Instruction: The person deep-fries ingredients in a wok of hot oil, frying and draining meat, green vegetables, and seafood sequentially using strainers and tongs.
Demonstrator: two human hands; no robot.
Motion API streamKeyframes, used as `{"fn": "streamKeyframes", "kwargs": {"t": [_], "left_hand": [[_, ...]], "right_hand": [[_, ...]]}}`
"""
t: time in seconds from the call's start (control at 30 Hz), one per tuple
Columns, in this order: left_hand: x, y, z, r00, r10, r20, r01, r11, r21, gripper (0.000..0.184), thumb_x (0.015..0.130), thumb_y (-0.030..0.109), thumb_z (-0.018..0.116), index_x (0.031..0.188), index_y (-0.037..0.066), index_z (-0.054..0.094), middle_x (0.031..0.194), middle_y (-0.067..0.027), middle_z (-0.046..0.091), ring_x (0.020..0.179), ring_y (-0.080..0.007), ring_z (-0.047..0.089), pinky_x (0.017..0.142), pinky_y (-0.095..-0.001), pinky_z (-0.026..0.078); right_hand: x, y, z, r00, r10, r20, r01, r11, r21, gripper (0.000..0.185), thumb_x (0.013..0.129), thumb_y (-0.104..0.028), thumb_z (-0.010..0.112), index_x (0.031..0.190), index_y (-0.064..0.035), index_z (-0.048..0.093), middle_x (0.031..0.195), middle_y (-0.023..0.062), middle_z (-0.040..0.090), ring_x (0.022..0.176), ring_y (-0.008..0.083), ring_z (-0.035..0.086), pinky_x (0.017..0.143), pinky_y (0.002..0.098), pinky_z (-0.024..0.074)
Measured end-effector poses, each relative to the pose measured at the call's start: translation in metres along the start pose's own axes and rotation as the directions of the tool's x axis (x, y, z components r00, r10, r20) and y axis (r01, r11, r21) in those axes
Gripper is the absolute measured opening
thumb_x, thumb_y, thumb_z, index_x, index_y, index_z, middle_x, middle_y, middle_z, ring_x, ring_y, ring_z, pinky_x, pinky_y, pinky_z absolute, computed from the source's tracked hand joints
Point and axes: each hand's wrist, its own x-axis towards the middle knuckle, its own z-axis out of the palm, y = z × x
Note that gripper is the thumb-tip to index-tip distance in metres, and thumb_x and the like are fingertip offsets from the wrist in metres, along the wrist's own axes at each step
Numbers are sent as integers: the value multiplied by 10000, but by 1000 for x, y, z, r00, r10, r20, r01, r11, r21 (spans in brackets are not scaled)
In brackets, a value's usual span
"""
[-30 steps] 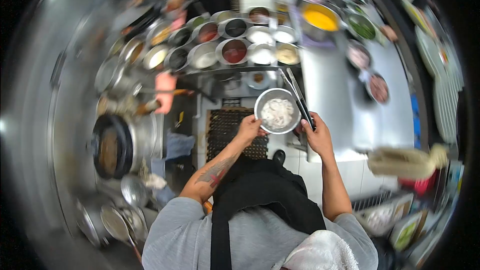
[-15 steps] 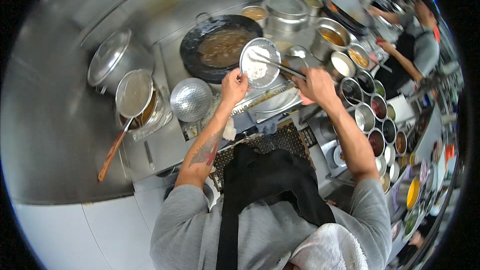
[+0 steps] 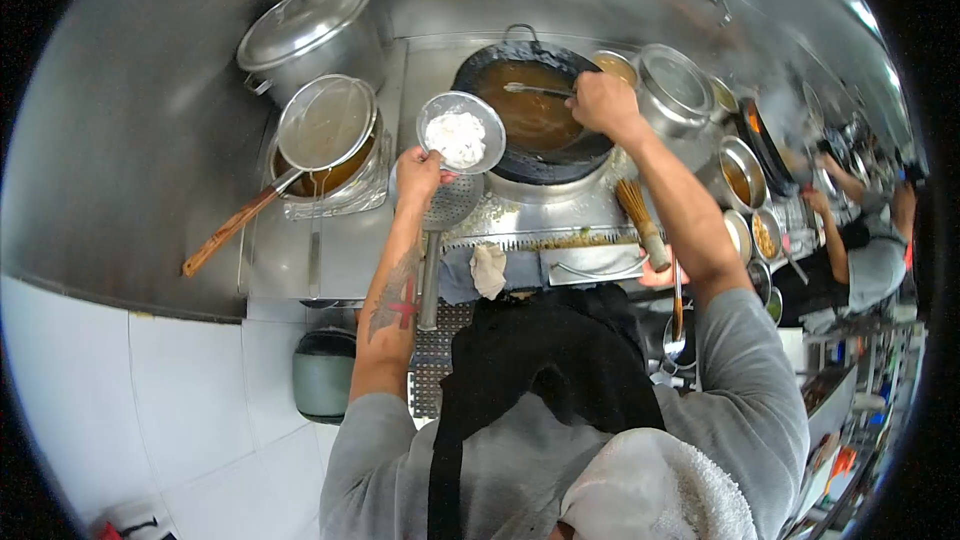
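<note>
Pinching the lower rim of a round silver metal bowl (image 3: 494,132) in the fingers (image 3: 434,162) of the left hand (image 3: 420,180), thumb side near the rim, and holding the white, coated pieces (image 3: 456,138) inside it just beyond those fingers, beside the left edge of a large black metal wok (image 3: 545,173). Curling the fingers of the right hand (image 3: 606,103) around slim metal tongs (image 3: 540,91), with the tips pointing leftward from those fingers, over brown liquid (image 3: 530,125); hiding much of the grip from view, and leaving the exact spread of the tongs impossible to tell.

Hanging the bowl above a perforated metal ladle (image 3: 452,202), nearer the body than the bowl. Reaching past a bamboo brush (image 3: 640,220), lying nearer the body than the right fingers, with a lidded steel pot (image 3: 675,90) standing to their right.

Risking a tipped bowl and spilled pieces, by judgement, from a one-sided pinch on the rim. Chancing a splash onto the bare right fingers from a sudden dip of the tongs, the liquid being probably hot. Inviting a slip from any oil or moisture on the tongs, and a knock between bowl and wok from leaning too far right.
</note>
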Motion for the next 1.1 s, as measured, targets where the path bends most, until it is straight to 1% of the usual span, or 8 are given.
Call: {"fn": "streamKeyframes", "kwargs": {"t": [0.13, 0.27, 0.33, 0.5, 0.8, 0.87, 0.9, 1.1], "left_hand": [[-3, 4, -8, 997, 69, -46, -61, 985, 163, 164, 844, 80, 536, 777, -65, 577, 694, -147, 631, 523, -219, 652, 457, -274, 528], [6, 2, -3, 991, 104, 87, -131, 891, 435, 166, 875, 85, 503, 910, -53, 587, 757, -136, 647, 562, -175, 647, 471, -250, 515], [10, 0, 1, 997, -68, -33, 69, 997, 44, 152, 861, 72, 514, 839, -65, 574, 707, -146, 639, 533, -212, 654, 450, -256, 512], [8, -3, 4, 995, -102, 11, 102, 995, 17, 176, 877, 69, 479, 990, -43, 554, 842, -158, 648, 627, -214, 667, 507, -262, 529], [-30, 23, 72, 988, 133, -73, -137, 989, -51, 177, 912, 60, 470, 968, -58, 590, 768, -133, 651, 583, -171, 653, 518, -253, 543], [-41, 28, 91, 985, 131, -113, -143, 983, -111, 169, 916, 68, 471, 938, -53, 587, 759, -135, 650, 595, -179, 659, 524, -254, 548], [-46, 29, 99, 987, 109, -115, -123, 985, -123, 162, 916, 72, 479, 924, -52, 584, 754, -131, 649, 604, -181, 661, 527, -257, 553], [-60, 1, 116, 980, 110, -166, -121, 991, -56, 167, 913, 59, 480, 982, -54, 582, 790, -132, 646, 613, -185, 658, 543, -267, 557]], "right_hand": [[-12, -48, -27, 966, -209, 155, 188, 972, 143, 332, 736, -315, 690, 808, 8, 677, 809, 226, 656, 807, 357, 655, 736, 420, 526], [-5, -58, -18, 944, -243, 222, 234, 970, 69, 319, 758, -305, 679, 789, 12, 677, 808, 224, 655, 809, 358, 653, 733, 416, 526], [-8, -41, -30, 958, -216, 191, 208, 976, 57, 313, 765, -305, 677, 798, 6, 681, 792, 229, 650, 799, 355, 653, 726, 414, 527], [-12, 13, -60, 976, -198, -92, 206, 974, 96, 329, 778, -318, 676, 841, 4, 673, 751, 229, 640, 759, 360, 646, 688, 429, 517], [-23, 69, -15, 925, -361, -117, 379, 861, 338, 269, 850, -238, 605, 919, 14, 541, 805, 237, 624, 841, 410, 605, 719, 468, 469], [-31, 75, -5, 937, -320, 137, 253, 896, 365, 262, 865, -231, 586, 916, 21, 540, 825, 245, 623, 855, 411, 601, 729, 468, 469], [-39, 76, 0, 947, -322, 20, 276, 840, 466, 255, 850, -222, 589, 953, 8, 553, 790, 241, 629, 785, 417, 613, 706, 498, 472], [-34, 115, 49, 921, -386, 48, 301, 786, 540, 282, 837, -236, 605, 1015, -17, 615, 858, 240, 633, 820, 402, 616, 740, 480, 474]]}}
